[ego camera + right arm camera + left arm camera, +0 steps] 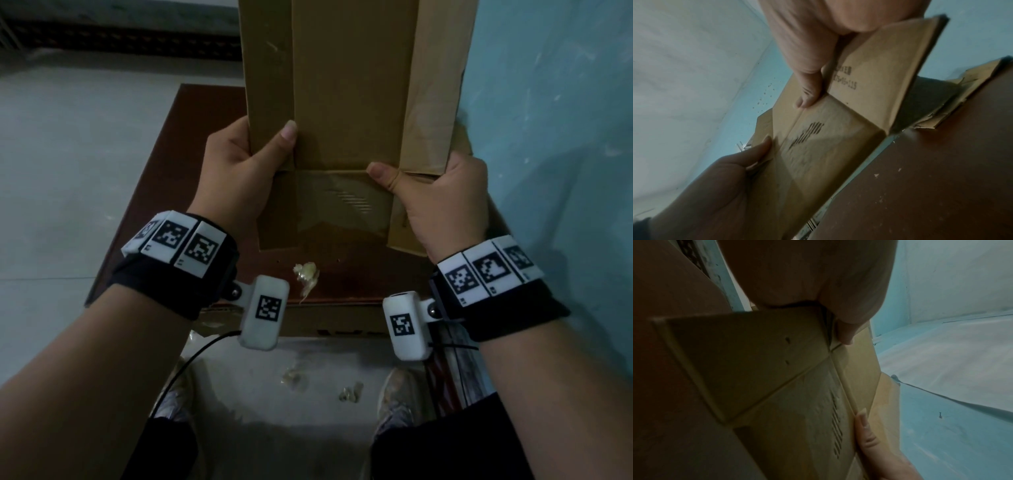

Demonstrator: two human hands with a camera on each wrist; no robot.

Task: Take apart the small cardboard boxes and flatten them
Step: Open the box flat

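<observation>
Both the left hand (236, 174) and right hand (442, 202) grip the cardboard box (346, 113) above a brown board (144, 219).

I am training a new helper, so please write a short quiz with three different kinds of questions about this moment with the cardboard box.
1. True or false: the left hand is empty.
2. Where is the right hand's thumb? A) pressing on the cardboard box B) resting on the brown board C) holding the tape scrap
3. Fill in: the crumpled tape scrap lies on the brown ____.

Key: 1 false; 2 A; 3 board.
</observation>
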